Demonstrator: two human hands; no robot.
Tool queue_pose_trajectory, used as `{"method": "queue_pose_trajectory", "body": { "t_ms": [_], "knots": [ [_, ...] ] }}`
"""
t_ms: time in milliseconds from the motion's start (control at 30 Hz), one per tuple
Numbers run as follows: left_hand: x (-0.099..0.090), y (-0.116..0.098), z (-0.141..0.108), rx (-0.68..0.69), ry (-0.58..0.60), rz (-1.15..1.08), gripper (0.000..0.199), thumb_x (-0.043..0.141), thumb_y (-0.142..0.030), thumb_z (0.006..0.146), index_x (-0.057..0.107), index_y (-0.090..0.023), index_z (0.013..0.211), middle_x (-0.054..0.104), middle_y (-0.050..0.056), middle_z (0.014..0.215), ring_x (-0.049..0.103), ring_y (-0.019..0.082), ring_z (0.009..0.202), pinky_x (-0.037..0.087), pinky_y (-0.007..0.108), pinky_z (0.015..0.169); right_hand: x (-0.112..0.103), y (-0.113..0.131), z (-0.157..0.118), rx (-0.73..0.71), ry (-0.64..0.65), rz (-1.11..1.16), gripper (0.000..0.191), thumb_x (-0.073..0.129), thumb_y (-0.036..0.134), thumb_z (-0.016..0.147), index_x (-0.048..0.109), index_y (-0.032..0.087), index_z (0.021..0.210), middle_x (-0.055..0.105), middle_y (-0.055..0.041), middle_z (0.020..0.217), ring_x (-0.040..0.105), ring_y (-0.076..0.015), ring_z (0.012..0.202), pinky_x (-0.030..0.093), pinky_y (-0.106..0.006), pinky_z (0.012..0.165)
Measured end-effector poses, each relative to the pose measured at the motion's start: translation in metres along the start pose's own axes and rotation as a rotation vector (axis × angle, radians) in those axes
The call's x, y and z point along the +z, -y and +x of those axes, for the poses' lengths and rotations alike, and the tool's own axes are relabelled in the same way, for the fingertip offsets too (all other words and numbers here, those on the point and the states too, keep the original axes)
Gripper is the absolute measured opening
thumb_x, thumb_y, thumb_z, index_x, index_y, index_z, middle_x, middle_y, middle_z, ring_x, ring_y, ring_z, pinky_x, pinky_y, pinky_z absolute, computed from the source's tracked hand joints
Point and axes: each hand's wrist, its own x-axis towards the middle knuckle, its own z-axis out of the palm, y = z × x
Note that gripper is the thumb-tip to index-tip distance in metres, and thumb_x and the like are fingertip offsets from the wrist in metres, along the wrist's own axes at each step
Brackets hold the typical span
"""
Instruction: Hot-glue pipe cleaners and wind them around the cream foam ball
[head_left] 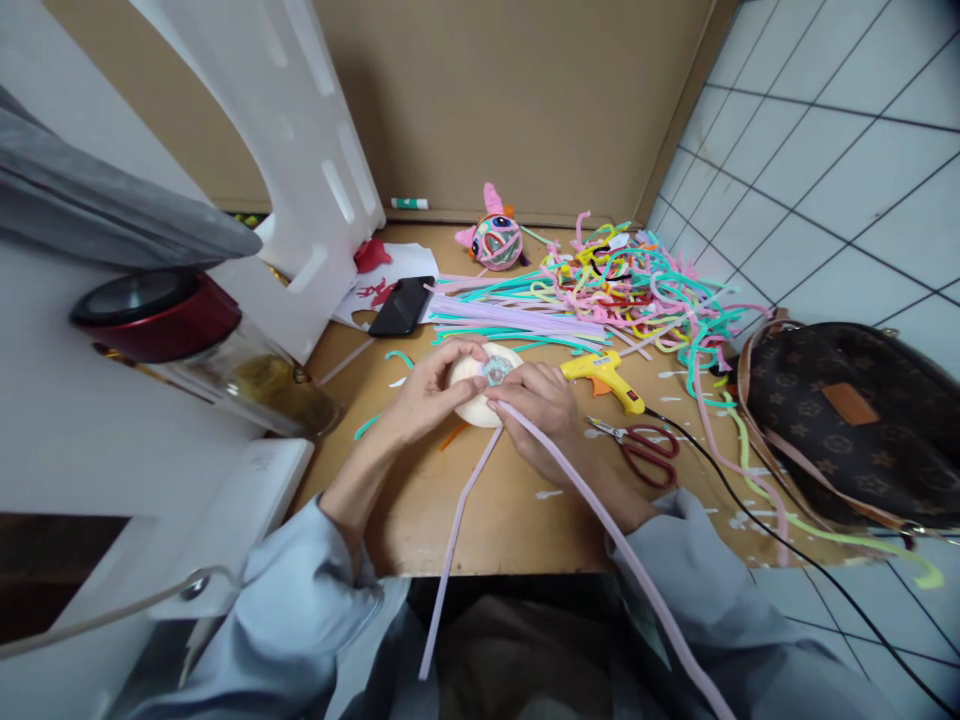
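Note:
Over the middle of the table, a cream round piece [474, 411] with a clear or silvery centre [495, 371] sits between my two hands. My left hand [442, 385] grips its left edge, with fingers on top and thumb near the centre. My right hand [541, 405] is closed at its right side, pinching a lilac pipe cleaner [592, 500] against it. That strip runs down to the lower right, past my right forearm. Another lilac length [455, 550] hangs from under the piece over the table's front edge. My fingers partly hide the piece.
A yellow glue gun [611, 380] and red-handled scissors [649, 450] lie right of my hands. Behind are lilac pipe cleaners [517, 318], a tangled heap [637, 290], a decorated ball [497, 242] and a phone [403, 306]. A brown bag [847, 420] and glass bottle [262, 380] flank the table.

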Motion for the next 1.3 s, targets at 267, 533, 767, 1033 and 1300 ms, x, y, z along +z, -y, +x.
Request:
{"method": "queue_pose_trajectory", "body": {
  "t_ms": [267,533,767,1033,1300],
  "knots": [
    [0.001,0.000,-0.001,-0.032,-0.014,-0.019,0.031,0.069,-0.035,0.074,0.064,-0.019,0.100,0.064,0.010,0.132,0.061,0.029,0.119,0.046,0.040,0.103,-0.004,0.005,0.001,-0.030,0.004,0.035,0.019,0.056,0.028,0.100,0.074,0.022,0.098,0.066,-0.0051,0.090,0.057,-0.0197,0.088,0.040,-0.035,0.078],
    [0.000,0.001,0.000,-0.030,0.015,-0.072,0.031,0.067,-0.032,0.073,0.063,-0.019,0.100,0.060,0.010,0.139,0.060,0.029,0.122,0.045,0.041,0.106,-0.017,0.005,0.003,0.004,0.039,0.174,0.013,0.064,0.030,0.095,0.074,0.023,0.100,0.069,-0.0044,0.093,0.060,-0.0202,0.091,0.041,-0.037,0.080],
    [-0.001,0.002,0.002,-0.027,0.024,-0.063,0.032,0.065,-0.032,0.070,0.062,-0.019,0.099,0.061,0.012,0.138,0.059,0.031,0.125,0.045,0.042,0.106,-0.020,0.000,0.008,0.200,-0.006,0.397,0.009,0.068,0.028,0.091,0.076,0.024,0.088,0.070,-0.0036,0.088,0.064,-0.0182,0.086,0.048,-0.035,0.077],
    [0.000,0.002,0.004,-0.020,0.037,-0.078,0.034,0.065,-0.031,0.067,0.061,-0.018,0.098,0.060,0.013,0.139,0.058,0.032,0.127,0.044,0.044,0.109,-0.022,-0.009,0.013,0.585,0.041,0.667,0.023,0.080,0.044,0.075,0.072,0.022,0.074,0.070,-0.0021,0.079,0.064,-0.0183,0.079,0.052,-0.035,0.077],
    [0.001,0.003,0.004,-0.021,0.038,-0.073,0.034,0.065,-0.031,0.067,0.061,-0.018,0.098,0.060,0.013,0.141,0.058,0.032,0.128,0.045,0.043,0.108,-0.011,-0.018,0.016,0.862,0.008,0.890,0.047,0.089,0.058,0.053,0.066,0.021,0.072,0.066,0.0002,0.070,0.058,-0.0152,0.067,0.048,-0.031,0.064]
  ]
}}
